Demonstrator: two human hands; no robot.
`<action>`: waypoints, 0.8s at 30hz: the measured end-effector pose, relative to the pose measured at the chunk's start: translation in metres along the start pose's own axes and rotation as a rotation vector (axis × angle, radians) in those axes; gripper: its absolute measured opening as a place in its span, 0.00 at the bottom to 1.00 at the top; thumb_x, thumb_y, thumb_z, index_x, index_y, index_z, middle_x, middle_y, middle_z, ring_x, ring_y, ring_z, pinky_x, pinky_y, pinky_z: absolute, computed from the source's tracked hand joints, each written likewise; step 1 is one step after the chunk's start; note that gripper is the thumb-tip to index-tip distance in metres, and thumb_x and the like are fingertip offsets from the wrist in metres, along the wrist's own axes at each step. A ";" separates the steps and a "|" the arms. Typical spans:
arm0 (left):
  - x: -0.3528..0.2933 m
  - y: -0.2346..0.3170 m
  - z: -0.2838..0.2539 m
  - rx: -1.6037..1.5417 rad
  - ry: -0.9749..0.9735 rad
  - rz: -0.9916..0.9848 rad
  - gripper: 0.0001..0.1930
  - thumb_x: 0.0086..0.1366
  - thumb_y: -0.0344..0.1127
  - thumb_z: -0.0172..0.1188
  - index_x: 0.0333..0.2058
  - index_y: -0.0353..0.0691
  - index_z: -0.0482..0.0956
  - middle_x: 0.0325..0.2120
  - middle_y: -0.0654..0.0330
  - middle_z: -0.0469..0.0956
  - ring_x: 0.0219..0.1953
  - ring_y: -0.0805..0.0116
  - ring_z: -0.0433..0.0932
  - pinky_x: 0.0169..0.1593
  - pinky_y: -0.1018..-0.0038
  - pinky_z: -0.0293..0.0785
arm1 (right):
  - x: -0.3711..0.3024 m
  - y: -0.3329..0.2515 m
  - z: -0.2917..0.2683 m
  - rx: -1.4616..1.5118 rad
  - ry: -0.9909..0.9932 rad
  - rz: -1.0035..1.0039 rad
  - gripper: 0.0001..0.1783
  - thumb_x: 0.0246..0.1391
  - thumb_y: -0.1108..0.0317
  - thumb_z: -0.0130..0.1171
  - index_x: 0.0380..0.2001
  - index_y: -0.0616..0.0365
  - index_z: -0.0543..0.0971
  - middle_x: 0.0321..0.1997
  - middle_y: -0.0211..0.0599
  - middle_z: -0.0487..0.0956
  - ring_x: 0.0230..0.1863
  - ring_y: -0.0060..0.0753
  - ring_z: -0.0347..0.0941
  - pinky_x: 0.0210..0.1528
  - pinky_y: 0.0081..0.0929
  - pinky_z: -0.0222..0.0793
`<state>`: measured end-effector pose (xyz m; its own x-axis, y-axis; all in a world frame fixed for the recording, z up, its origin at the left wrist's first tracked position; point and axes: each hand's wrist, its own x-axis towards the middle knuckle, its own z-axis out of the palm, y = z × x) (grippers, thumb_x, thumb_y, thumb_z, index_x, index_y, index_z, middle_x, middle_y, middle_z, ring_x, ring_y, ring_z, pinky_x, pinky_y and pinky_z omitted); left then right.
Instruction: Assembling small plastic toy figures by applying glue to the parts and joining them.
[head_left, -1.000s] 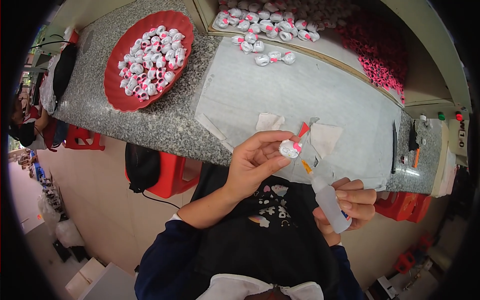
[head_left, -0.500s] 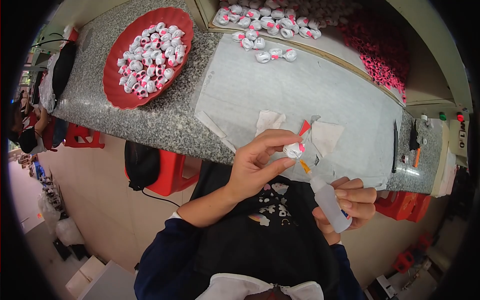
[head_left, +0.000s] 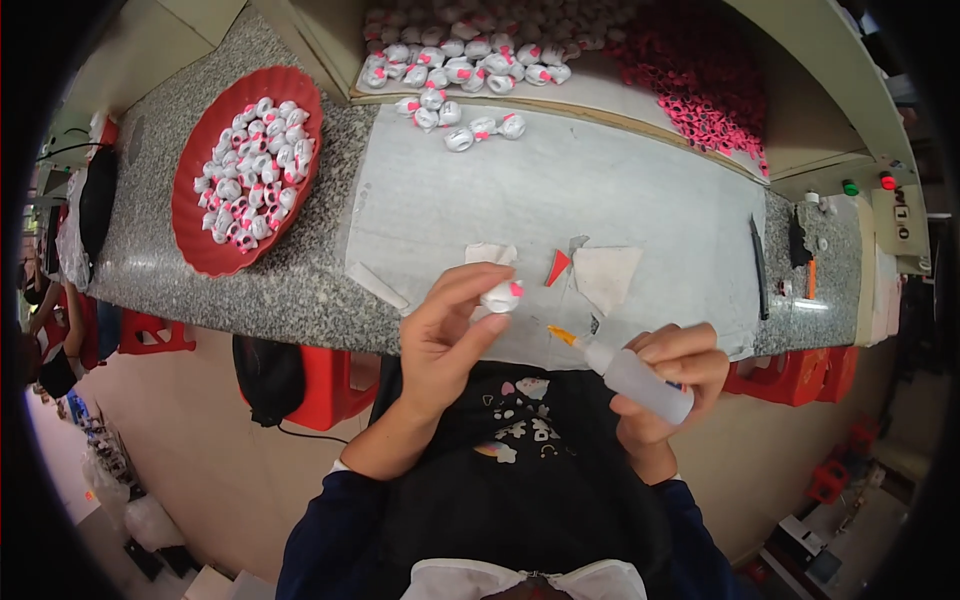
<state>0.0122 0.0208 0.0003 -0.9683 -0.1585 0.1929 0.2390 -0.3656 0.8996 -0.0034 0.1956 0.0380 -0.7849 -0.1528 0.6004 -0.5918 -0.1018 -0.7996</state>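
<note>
1. We see the two hands apart, above the near edge of the table. The left hand (head_left: pixel 440 340) pinches a small white piece with pink mark (head_left: pixel 501 296) between thumb and fingers.
2. The right hand (head_left: pixel 672 380) is closed around a pale squeeze bottle (head_left: pixel 645 388); its orange tip (head_left: pixel 562 335) points toward the piece, without touching it.
3. The table is of speckled grey granite (head_left: pixel 325 310), and a whitish sheet (head_left: pixel 480 190) covers its middle part. On this sheet we find a red triangle (head_left: pixel 556 268) beside a pale cloth (head_left: pixel 605 278).
4. At left stands a red scalloped bowl (head_left: pixel 188 235), holding many similar pieces.
5. Behind the sheet, a shelf (head_left: pixel 600 105) carries more white pieces (head_left: pixel 460 70) and a pink heap (head_left: pixel 700 100).
6. Below, we notice red stools (head_left: pixel 335 390) on a beige floor (head_left: pixel 200 430); at far left, another person (head_left: pixel 60 370).
</note>
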 end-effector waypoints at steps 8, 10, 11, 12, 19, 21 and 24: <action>0.012 0.010 -0.019 -0.197 0.193 -0.086 0.20 0.48 0.17 0.49 0.43 0.30 0.63 0.40 0.51 0.67 0.42 0.70 0.67 0.46 0.77 0.61 | 0.094 0.104 -0.053 -0.348 -0.080 0.350 0.13 0.37 0.79 0.49 0.32 0.61 0.65 0.29 0.35 0.67 0.31 0.32 0.69 0.28 0.22 0.67; 0.011 0.011 -0.016 -0.158 0.180 -0.081 0.20 0.49 0.19 0.50 0.44 0.32 0.63 0.40 0.51 0.66 0.41 0.69 0.67 0.46 0.74 0.62 | 0.130 0.139 -0.060 -0.790 -0.133 0.166 0.15 0.36 0.78 0.51 0.34 0.61 0.67 0.31 0.40 0.70 0.32 0.38 0.69 0.31 0.26 0.66; 0.010 0.011 -0.016 -0.120 0.174 -0.082 0.20 0.49 0.20 0.50 0.44 0.33 0.63 0.40 0.52 0.66 0.40 0.69 0.67 0.45 0.72 0.63 | 0.142 0.145 -0.057 -0.991 -0.186 0.047 0.16 0.36 0.77 0.52 0.34 0.61 0.67 0.32 0.43 0.70 0.32 0.41 0.68 0.34 0.28 0.64; 0.009 0.012 -0.016 -0.117 0.180 -0.075 0.20 0.49 0.20 0.50 0.44 0.33 0.63 0.40 0.52 0.66 0.40 0.69 0.67 0.45 0.72 0.63 | 0.148 0.151 -0.056 -0.985 -0.189 0.041 0.16 0.36 0.77 0.52 0.34 0.61 0.67 0.32 0.43 0.70 0.32 0.41 0.68 0.34 0.28 0.64; 0.008 0.013 -0.024 -0.159 0.216 -0.081 0.20 0.49 0.18 0.50 0.44 0.30 0.63 0.40 0.51 0.67 0.43 0.67 0.66 0.48 0.74 0.60 | 0.130 0.139 -0.055 -0.991 -0.443 0.060 0.12 0.33 0.76 0.55 0.28 0.62 0.72 0.29 0.40 0.70 0.33 0.41 0.68 0.35 0.27 0.62; 0.011 0.012 -0.018 -0.157 0.194 -0.121 0.20 0.49 0.20 0.49 0.44 0.32 0.63 0.40 0.52 0.66 0.40 0.68 0.68 0.45 0.71 0.64 | 0.123 0.137 -0.063 -0.989 -0.415 0.047 0.11 0.33 0.78 0.54 0.27 0.63 0.71 0.28 0.40 0.70 0.32 0.41 0.68 0.34 0.27 0.63; 0.013 0.009 -0.011 -0.181 0.124 -0.127 0.19 0.50 0.19 0.49 0.44 0.32 0.63 0.40 0.52 0.67 0.41 0.67 0.68 0.45 0.71 0.64 | 0.109 0.124 -0.060 -0.915 -0.346 -0.114 0.08 0.35 0.82 0.53 0.24 0.64 0.71 0.25 0.37 0.71 0.29 0.35 0.69 0.31 0.23 0.63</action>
<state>0.0026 0.0050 0.0062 -0.9778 -0.2083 0.0228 0.1357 -0.5464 0.8265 -0.1735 0.2252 0.0054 -0.7040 -0.4833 0.5205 -0.6885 0.6444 -0.3329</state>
